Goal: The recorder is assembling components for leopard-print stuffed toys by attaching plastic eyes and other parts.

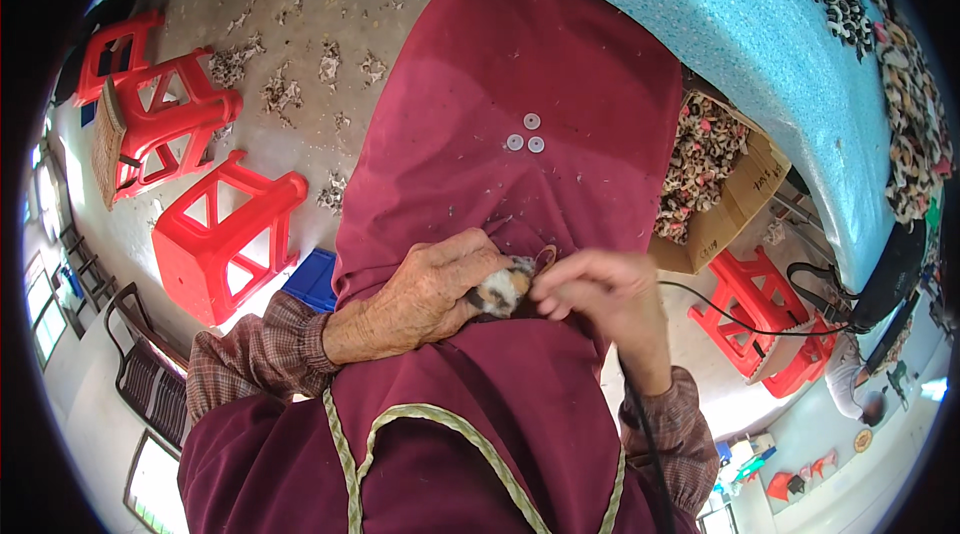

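Observation:
My left hand (430, 284) is closed around a small furry plush piece (502, 289) with white, orange and black patches, held over my lap. Right beside it is my right hand (605, 289), blurred by motion, its fingers curled together at the plush piece's right side. Whatever those fingertips pinch is too small and smeared to make out. A small tan-and-dark loop (545, 257) shows just above, between the hands. Farther up, three white plastic discs with centre holes (532, 121) rest on the maroon apron (520, 44) covering my lap.
A cardboard box (735, 219) full of furry pieces stands at the right, below a light-blue tabletop (740, 4). More furry pieces (910, 124) are heaped on that table. Red stools (225, 234) stand left and right; scraps (282, 94) litter the floor. A black cable (740, 319) runs right.

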Motion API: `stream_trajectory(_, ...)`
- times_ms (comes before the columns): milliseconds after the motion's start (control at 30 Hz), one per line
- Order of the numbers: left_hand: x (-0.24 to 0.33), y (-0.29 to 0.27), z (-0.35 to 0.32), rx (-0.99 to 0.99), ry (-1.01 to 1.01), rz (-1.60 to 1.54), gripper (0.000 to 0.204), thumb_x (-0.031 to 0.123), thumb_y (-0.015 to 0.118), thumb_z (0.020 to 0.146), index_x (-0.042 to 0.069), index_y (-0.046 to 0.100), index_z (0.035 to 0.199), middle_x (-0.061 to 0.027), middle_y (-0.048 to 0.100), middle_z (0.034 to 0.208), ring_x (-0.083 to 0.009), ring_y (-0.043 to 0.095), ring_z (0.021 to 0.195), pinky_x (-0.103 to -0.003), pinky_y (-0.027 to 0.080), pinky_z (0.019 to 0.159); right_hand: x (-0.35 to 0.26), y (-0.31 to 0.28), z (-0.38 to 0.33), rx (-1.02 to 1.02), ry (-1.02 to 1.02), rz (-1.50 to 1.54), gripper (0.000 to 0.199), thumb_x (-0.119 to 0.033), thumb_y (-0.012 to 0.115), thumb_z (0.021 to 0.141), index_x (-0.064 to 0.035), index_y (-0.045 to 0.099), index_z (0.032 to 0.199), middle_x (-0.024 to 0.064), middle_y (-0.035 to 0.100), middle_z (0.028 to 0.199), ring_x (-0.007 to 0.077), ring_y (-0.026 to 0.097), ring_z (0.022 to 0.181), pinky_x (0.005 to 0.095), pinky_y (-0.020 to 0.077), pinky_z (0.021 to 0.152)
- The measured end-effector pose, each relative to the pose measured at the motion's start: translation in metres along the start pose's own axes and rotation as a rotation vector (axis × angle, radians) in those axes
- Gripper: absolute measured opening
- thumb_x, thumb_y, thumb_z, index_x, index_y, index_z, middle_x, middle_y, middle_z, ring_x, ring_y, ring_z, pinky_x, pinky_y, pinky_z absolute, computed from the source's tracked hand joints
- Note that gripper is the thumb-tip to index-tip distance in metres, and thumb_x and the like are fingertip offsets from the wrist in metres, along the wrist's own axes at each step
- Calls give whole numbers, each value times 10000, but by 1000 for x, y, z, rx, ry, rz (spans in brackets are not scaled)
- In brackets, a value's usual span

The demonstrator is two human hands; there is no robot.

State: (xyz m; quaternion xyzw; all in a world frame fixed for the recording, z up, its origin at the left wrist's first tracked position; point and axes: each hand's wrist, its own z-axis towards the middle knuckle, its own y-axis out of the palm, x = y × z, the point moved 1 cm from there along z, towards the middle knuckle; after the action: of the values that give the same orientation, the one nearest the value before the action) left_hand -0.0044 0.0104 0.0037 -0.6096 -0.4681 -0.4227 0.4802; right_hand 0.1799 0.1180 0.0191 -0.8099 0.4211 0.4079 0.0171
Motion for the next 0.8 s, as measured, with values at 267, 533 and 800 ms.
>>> stream_trajectory(267, 8, -4, 0, -73, 131, 23, 439, -75, 640, 667, 1, 537, 1086, -123, 530, 945, -321, 622, 795, -365, 546, 646, 9, 7, 29, -172, -233, 22, 225, 65, 612, 802, 27, 630, 1023, 47, 614, 958, 83, 586, 827, 216, 498, 732)
stream_trajectory(533, 10, -8, -6, -19, 297, 185, 385, -58, 617, 653, -32, 577, 1035, -116, 561, 888, -262, 622, 741, -345, 544, 597, 23, 24, 10, -74, -152, 0, 162, 93, 615, 793, 10, 569, 924, 15, 589, 863, 48, 564, 796, 191, 491, 666)
stream_trajectory(800, 12, -20, -17, 55, 578, 368, 291, 42, 694, 663, -8, 614, 938, -88, 571, 833, -189, 606, 648, -305, 513, 518, 12, 34, -2, -9, -470, -260, 183, 89, 626, 731, -9, 568, 874, 81, 591, 809, 164, 593, 721, 274, 485, 644)
